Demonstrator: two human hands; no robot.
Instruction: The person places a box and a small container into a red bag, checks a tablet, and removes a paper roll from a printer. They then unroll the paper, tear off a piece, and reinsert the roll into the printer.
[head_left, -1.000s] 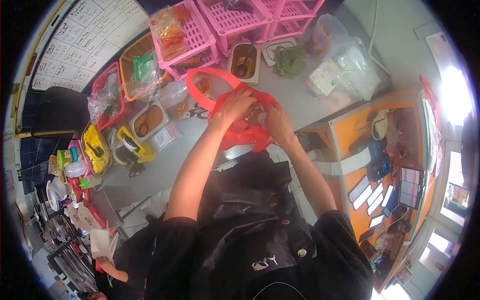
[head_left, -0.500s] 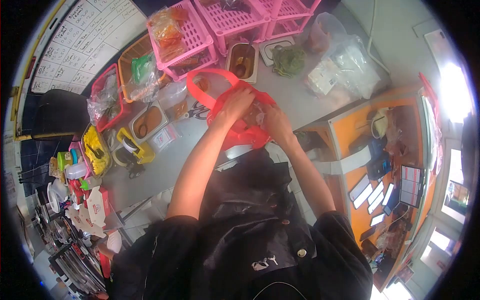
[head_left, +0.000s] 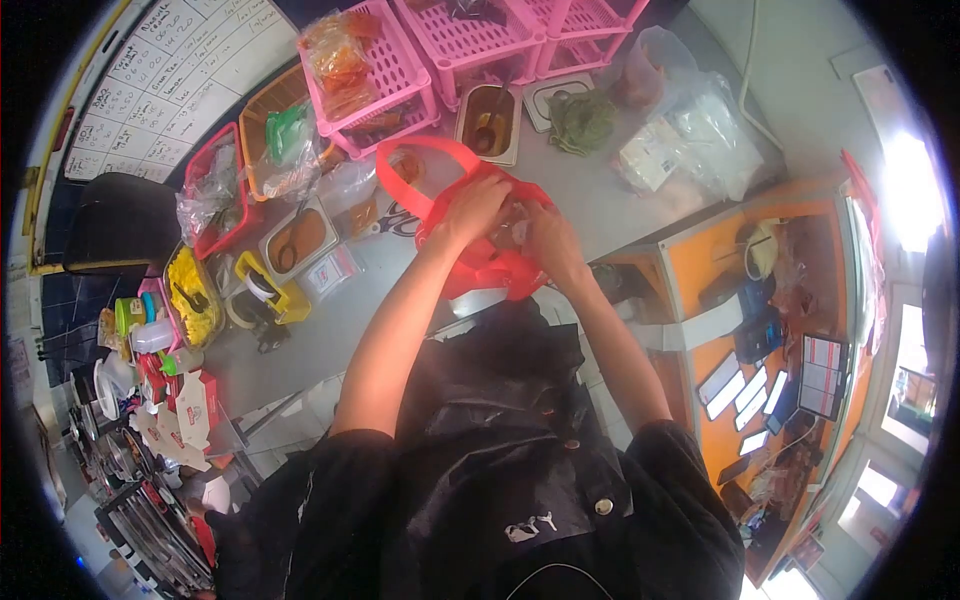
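A red carry bag (head_left: 462,278) lies at the table's front edge, its mouth open and one loop handle standing up at the far left. Both hands reach into the mouth. My left hand (head_left: 476,210) is bent over with its fingers close together at the far side; what they grip is hidden. Opposite it, my right hand (head_left: 550,242) has curled fingers against something see-through and crinkled, a clear plastic item (head_left: 512,230) between the two hands. The lower part of the bag's contents is out of sight.
Behind the bag stand a metal sauce tray (head_left: 490,120), leafy greens (head_left: 582,122) and pink racks (head_left: 375,80). Leftward are scissors (head_left: 398,220), a yellow tape dispenser (head_left: 285,300) and another sauce tray (head_left: 300,240). Plastic bags (head_left: 700,150) lie right, near an orange shelf (head_left: 690,250).
Both hands stay inside the red bag, with only a small shift of the right fingers. The whole view has moved slightly.
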